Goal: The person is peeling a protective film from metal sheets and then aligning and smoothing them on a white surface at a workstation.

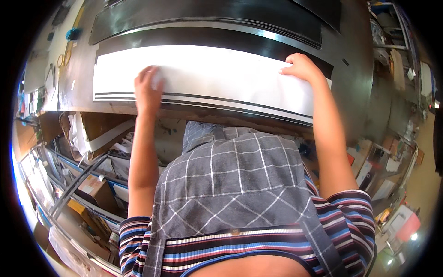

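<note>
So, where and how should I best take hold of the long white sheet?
Probably by its two short ends, one hand coming from each side: the white sheet is long, narrow and lies flat, so a single grip might let it bend. The right hand is near its right end.

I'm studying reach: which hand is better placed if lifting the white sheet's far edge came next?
Probably the right hand: it lies at that edge of the sheet; the left hand, blurred, sits short of it.

Over on the worktable [80,87] before the person [235,171], the top sheet [217,74] lies on a backing sheet [184,38], left hand [150,90] toward its left, right hand [302,68] toward its right, stacked sheets [152,21] behind, scissors [63,59] farther left.
</note>
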Motion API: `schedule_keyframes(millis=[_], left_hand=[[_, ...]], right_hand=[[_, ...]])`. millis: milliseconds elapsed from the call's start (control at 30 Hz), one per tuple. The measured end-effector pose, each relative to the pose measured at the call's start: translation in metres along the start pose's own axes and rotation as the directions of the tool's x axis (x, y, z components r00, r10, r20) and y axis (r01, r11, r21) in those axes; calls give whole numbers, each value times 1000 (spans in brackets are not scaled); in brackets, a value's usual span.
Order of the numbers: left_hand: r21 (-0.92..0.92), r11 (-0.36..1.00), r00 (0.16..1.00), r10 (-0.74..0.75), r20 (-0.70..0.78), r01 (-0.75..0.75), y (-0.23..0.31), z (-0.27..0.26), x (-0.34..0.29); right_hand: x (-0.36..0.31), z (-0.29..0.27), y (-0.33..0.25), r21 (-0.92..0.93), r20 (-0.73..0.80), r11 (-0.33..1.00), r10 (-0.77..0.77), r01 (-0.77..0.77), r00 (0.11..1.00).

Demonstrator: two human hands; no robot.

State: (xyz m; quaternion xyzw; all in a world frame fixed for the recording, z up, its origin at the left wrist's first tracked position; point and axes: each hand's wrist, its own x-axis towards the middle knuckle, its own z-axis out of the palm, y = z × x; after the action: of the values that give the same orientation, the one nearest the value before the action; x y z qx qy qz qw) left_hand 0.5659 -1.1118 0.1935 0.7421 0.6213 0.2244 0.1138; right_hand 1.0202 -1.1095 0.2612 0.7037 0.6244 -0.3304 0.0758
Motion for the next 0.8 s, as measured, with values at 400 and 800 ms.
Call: schedule_keyframes(millis=[400,800], left_hand=[[-91,970,952,240,187,-227,35,14,-2],[383,913,956,-226,185,142,-105,-11,2]], right_hand=[[-14,-13,66,43,59,998,-42,39,997],[-29,-19,131,149,52,986,73,-80,996]])
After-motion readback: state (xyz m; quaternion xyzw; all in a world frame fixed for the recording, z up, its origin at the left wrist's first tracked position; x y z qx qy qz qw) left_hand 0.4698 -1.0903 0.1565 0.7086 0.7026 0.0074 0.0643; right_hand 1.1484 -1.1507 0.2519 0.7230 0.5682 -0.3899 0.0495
